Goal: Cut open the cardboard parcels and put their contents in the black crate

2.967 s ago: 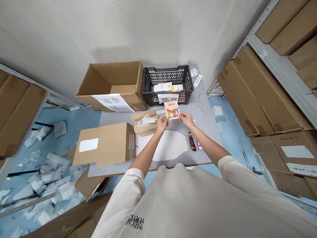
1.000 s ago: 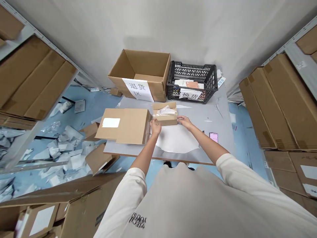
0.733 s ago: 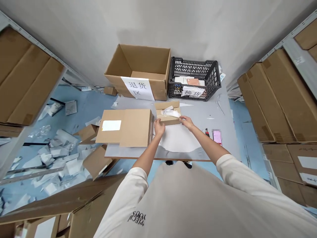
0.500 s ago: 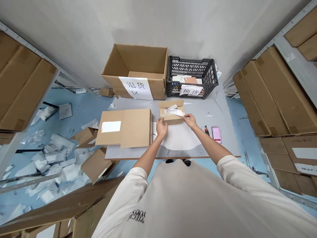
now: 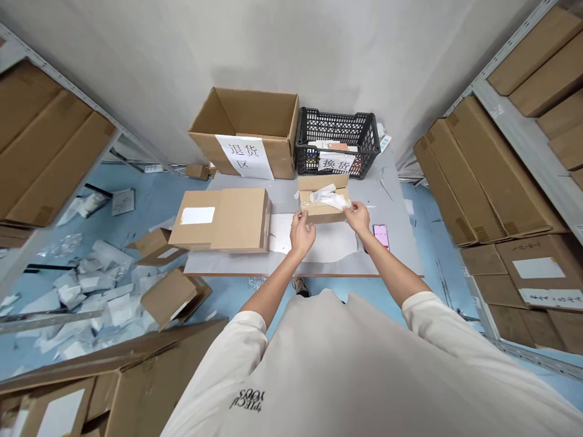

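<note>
A small open cardboard box [image 5: 322,213] lies on the table in front of me, its back flap raised. Crumpled white paper and clear plastic wrap [image 5: 334,198] stick out of it. My left hand [image 5: 302,234] is at the box's front left corner, thumb spread from the fingers, fingertips touching the cardboard. At the right end, my right hand [image 5: 359,217] has its fingers closed on the box's edge, close to the wrap. Whatever lies under the paper is hidden. Beneath my forearms, a white sheet [image 5: 330,244] covers part of the tabletop.
Stacked flat cartons [image 5: 241,218] stand to the left. Behind are a large open carton [image 5: 282,159] and a black plastic crate [image 5: 337,124], both with paper signs. A pink-screened phone [image 5: 381,235] lies right. Packing scraps [image 5: 100,285] litter the floor; shelves with cartons flank both sides.
My view has shifted, and the small box sits slightly farther right against the crate. My left thumb has spread from its fingers. My right hand has moved from the white wrapping to the box's right end.
</note>
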The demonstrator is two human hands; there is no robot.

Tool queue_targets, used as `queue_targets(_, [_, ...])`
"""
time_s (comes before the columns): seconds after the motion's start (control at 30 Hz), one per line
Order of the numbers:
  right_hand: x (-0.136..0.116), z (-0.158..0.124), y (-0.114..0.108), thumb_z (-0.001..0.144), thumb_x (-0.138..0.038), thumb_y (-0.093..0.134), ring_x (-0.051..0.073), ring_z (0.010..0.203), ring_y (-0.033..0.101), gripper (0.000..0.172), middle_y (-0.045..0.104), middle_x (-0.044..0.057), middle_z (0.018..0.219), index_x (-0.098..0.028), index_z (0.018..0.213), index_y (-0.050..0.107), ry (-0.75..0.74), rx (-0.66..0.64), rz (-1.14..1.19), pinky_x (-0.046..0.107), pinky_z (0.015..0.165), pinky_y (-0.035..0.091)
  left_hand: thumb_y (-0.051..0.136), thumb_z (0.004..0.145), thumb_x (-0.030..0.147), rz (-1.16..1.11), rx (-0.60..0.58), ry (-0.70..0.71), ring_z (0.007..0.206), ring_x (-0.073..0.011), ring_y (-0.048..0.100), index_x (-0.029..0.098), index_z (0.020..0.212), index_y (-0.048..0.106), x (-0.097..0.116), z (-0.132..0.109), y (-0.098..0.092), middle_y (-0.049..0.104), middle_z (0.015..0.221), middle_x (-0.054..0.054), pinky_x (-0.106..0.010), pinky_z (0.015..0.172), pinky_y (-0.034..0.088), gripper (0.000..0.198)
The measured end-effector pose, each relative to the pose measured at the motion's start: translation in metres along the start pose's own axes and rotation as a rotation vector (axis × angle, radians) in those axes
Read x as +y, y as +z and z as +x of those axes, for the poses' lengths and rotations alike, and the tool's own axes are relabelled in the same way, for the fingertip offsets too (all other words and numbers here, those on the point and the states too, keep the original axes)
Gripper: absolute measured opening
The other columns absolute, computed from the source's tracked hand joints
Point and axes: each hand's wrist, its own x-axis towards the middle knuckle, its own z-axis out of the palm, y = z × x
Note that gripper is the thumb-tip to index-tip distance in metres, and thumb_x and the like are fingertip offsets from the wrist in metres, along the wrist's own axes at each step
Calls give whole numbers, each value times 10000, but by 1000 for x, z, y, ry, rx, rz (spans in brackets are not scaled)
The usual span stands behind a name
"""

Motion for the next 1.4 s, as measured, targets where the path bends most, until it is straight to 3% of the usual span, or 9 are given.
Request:
queue_targets(0.1, [-8, -12, -10, 932, -443, 741, 329, 1239, 695, 419, 734, 163, 1360, -213, 1281, 715, -103, 19, 37, 464, 1143, 544, 671, 945, 173, -17, 68, 31, 1571, -371, 544, 212, 1623, 643, 13, -21, -7, 538, 1674, -172, -494, 1344, 446, 681])
queue_targets(0.23, [-35, -28, -6, 975, -452, 723, 294, 1120, 721, 439, 714, 161, 1396, -211, 1340, 686, -246, -11, 128, 441, 1091, 565, 696, 953, 209, -16, 217, 51, 1635, -366, 470, 234, 1673, 598, 24, -44, -32, 496, 1708, -156, -498, 1384, 396, 727])
queue_targets(0.4, [-83, -54, 19, 997, -453, 717, 270, 1078, 724, 435, 713, 144, 1405, -226, 1366, 672, -397, -112, 210, 418, 1065, 570, 701, 965, 220, 20, 379, 34, 1680, -360, 415, 253, 1702, 567, 24, -69, -82, 453, 1731, -152, -484, 1405, 357, 750])
queue_targets(0.53, [-124, -84, 55, 1012, -461, 702, 272, 1127, 711, 465, 690, 149, 1433, -229, 1412, 656, -511, -225, 257, 412, 1070, 572, 688, 966, 218, 69, 512, 6, 1690, -374, 389, 214, 1700, 562, 10, -92, -127, 435, 1738, -186, -499, 1411, 340, 745])
queue_targets(0.7, [-174, -135, 116, 1003, -467, 721, 257, 1076, 721, 475, 699, 138, 1434, -243, 1417, 661, -605, -391, 284, 405, 1066, 583, 669, 946, 219, 107, 675, -90, 1685, -371, 404, 229, 1719, 540, -25, -127, -187, 430, 1747, -173, -517, 1411, 345, 784])
queue_targets(0.93, [-239, -228, 216, 973, -448, 755, 250, 989, 705, 424, 754, 130, 1337, -211, 1323, 718, -733, -576, 225, 387, 1019, 587, 696, 929, 230, 114, 832, -256, 1669, -402, 431, 224, 1722, 529, -96, -180, -280, 415, 1752, -196, -536, 1403, 369, 810])
queue_targets(1.13, [-283, -302, 301, 938, -424, 774, 309, 1167, 687, 372, 787, 123, 1267, -218, 1247, 753, -781, -712, 203, 436, 1104, 574, 684, 931, 207, 152, 923, -402, 1668, -401, 424, 211, 1677, 543, -154, -217, -353, 425, 1716, -212, -540, 1410, 346, 760])
queue_targets(1.3, [-310, -345, 361, 927, -375, 786, 335, 1234, 715, 486, 763, 164, 1382, -195, 1376, 735, -778, -863, 188, 491, 1197, 544, 673, 928, 187, 141, 960, -476, 1666, -386, 443, 193, 1668, 517, -198, -232, -397, 409, 1713, -226, -533, 1399, 367, 757])
queue_targets(1.4, [-311, -361, 390, 922, -372, 804, 363, 1470, 631, 699, 655, 187, 1615, -211, 1582, 637, -775, -939, 182, 506, 1300, 477, 695, 923, 195, 78, 942, -536, 1757, -419, 298, 195, 1714, 456, -225, -233, -407, 242, 1847, -234, -563, 1407, 349, 826])
